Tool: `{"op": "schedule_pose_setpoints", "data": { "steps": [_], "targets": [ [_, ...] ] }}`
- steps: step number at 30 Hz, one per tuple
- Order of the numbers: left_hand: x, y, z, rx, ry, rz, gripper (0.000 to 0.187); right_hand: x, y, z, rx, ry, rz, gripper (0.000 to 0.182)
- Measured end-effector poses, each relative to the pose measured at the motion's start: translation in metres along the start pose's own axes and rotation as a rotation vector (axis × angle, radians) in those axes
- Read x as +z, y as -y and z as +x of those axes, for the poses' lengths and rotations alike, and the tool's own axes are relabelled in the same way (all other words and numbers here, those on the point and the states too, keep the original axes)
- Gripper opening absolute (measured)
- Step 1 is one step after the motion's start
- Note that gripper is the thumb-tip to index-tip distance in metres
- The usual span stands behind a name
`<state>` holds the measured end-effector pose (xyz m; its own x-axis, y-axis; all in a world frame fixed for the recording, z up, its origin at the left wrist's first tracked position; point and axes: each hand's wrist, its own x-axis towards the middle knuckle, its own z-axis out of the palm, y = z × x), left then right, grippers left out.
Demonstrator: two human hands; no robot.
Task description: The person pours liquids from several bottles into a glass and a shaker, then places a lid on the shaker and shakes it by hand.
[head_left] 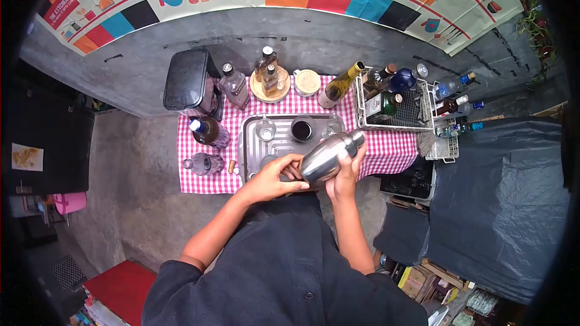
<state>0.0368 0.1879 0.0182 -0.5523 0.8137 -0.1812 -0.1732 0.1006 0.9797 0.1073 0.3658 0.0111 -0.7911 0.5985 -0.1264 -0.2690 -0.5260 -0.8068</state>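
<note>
A shiny metal cocktail shaker [324,160] is held tilted over the near edge of the tray, its capped end up and to the right. My right hand [344,176] wraps around its upper side, thumb along the metal. At the lower end, my left hand [272,179] has its fingers and thumb curled about the base. Beyond the shaker, a glass of dark liquid [302,131] stands on the grey ridged tray [243,151]. A clear glass mug [265,128] is to its left, and another clear glass [332,125] is partly behind the shaker.
On the pink checkered cloth [188,185], a brown bottle [208,131] and a clear bottle [203,163] stand left. A black-lidded container [188,81], a round wooden board with bottles [261,95] and a wine bottle [339,87] line the back. A wire basket [396,125] holds bottles at right.
</note>
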Motion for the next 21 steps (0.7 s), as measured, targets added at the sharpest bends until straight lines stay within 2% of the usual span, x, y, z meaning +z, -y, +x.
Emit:
{"op": "schedule_pose_setpoints", "data": {
  "steps": [2, 3, 6, 8, 10, 11, 12, 14, 16, 17, 20, 21],
  "targets": [
    [-0.004, -0.004, -0.003, -0.006, -0.04, 0.095, 0.059, -0.014, -0.027, 0.006, 0.139, -0.152, 0.115, 0.052],
    [-0.005, -0.006, -0.004, -0.028, -0.034, 0.104, 0.057, -0.017, -0.031, 0.002, 0.258, -0.108, 0.205, 0.042],
    [-0.01, 0.005, -0.006, -0.088, -0.025, 0.08, 0.053, -0.017, -0.043, -0.006, 0.303, -0.156, 0.268, 0.042],
    [-0.012, 0.013, -0.007, -0.166, 0.002, -0.046, 0.057, -0.013, -0.037, -0.014, 0.251, -0.133, 0.236, 0.047],
    [-0.014, 0.013, -0.009, -0.169, 0.079, -0.104, 0.06, -0.001, -0.031, -0.022, -0.064, -0.108, -0.076, 0.065],
    [-0.014, 0.012, -0.009, -0.171, 0.146, -0.166, 0.063, 0.004, -0.024, -0.024, -0.192, -0.029, -0.219, 0.083],
    [-0.011, 0.016, -0.008, -0.171, 0.157, -0.162, 0.063, 0.006, -0.018, -0.027, -0.199, -0.038, -0.219, 0.083],
    [-0.004, 0.026, -0.005, -0.117, 0.128, -0.252, 0.07, 0.009, -0.008, -0.031, -0.518, 0.333, -0.701, 0.088],
    [0.001, 0.025, -0.002, -0.05, 0.07, -0.195, 0.082, 0.016, 0.006, -0.02, -0.82, 0.616, -0.898, 0.092],
    [0.001, 0.028, 0.001, -0.068, 0.09, -0.169, 0.083, 0.021, 0.012, -0.022, -0.766, 0.648, -0.862, 0.087],
    [0.007, 0.031, 0.004, -0.029, 0.091, -0.163, 0.08, 0.01, 0.021, -0.015, -0.766, 0.631, -0.84, 0.092],
    [0.01, 0.031, 0.003, -0.027, 0.06, -0.112, 0.079, 0.006, 0.02, -0.019, -0.626, 0.488, -0.734, 0.091]
  ]
}}
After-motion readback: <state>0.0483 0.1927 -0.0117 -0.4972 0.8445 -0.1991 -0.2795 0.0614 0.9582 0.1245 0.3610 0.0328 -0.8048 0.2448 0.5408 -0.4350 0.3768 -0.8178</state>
